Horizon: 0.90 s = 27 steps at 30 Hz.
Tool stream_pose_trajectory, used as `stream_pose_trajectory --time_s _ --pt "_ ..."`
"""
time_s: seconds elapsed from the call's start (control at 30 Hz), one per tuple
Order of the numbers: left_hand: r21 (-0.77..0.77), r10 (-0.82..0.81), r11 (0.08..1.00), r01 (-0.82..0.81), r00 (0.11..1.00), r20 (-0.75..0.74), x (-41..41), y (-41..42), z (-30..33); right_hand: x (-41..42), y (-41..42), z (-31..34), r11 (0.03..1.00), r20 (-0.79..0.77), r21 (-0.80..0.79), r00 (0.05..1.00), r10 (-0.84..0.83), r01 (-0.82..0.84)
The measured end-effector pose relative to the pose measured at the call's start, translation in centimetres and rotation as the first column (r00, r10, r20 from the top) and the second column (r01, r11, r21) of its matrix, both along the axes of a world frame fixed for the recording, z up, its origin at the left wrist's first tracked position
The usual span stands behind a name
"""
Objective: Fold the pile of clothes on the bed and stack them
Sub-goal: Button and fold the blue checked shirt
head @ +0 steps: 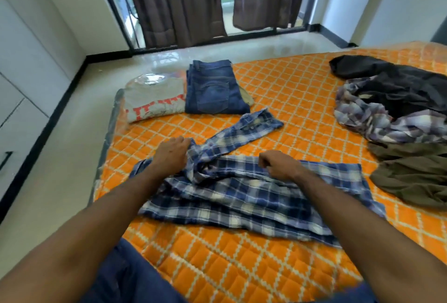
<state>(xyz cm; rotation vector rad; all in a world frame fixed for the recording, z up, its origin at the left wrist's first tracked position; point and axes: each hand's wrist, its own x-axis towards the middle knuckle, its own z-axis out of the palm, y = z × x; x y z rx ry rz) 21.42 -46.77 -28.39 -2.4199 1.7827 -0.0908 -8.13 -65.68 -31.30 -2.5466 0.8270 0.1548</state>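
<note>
A blue and white plaid shirt lies spread across the orange quilted bed in front of me, one sleeve stretched out toward the far right. My left hand grips the bunched cloth where that sleeve meets the body. My right hand is closed on the shirt's far edge. Folded blue jeans and a folded grey T-shirt with red print lie side by side at the far left corner. An unfolded pile sits on the right: dark garment, pale plaid shirt, olive garment.
The bed's left edge drops to a pale tiled floor. White cupboard fronts line the left wall. Brown curtains hang over a glass door at the back. A khaki folded item peeks from under the jeans.
</note>
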Motion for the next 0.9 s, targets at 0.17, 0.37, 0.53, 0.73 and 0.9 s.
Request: stream_pose_trajectory --time_s 0.17,0.37,0.53,0.73,0.9 --pt "-0.015 0.187 0.979 -0.205 0.916 -0.355 6.9 2.4 -2.3 10.1 1.2 1.0 0.995 0.014 0.006 0.995 0.096 -0.096" --pt "-0.004 0.036 0.998 -0.055 0.697 -0.717 6.7 2.5 -4.8 20.0 2.2 0.3 0.981 0.098 -0.026 0.976 0.194 -0.192" --pt "-0.103 0.002 0.987 -0.123 0.654 -0.757 7.7 2.6 -6.5 23.9 2.0 0.4 0.929 -0.387 -0.110 0.876 0.287 -0.353" --pt "-0.060 -0.019 0.998 -0.037 0.672 -0.740 8.4 1.2 -7.1 22.5 0.9 1.9 0.899 -0.225 0.008 0.875 0.429 -0.438" --pt "-0.252 -0.203 0.968 -0.005 0.580 -0.789 9.1 2.0 -6.6 21.3 2.1 3.5 0.905 -0.093 0.149 0.905 0.414 -0.399"
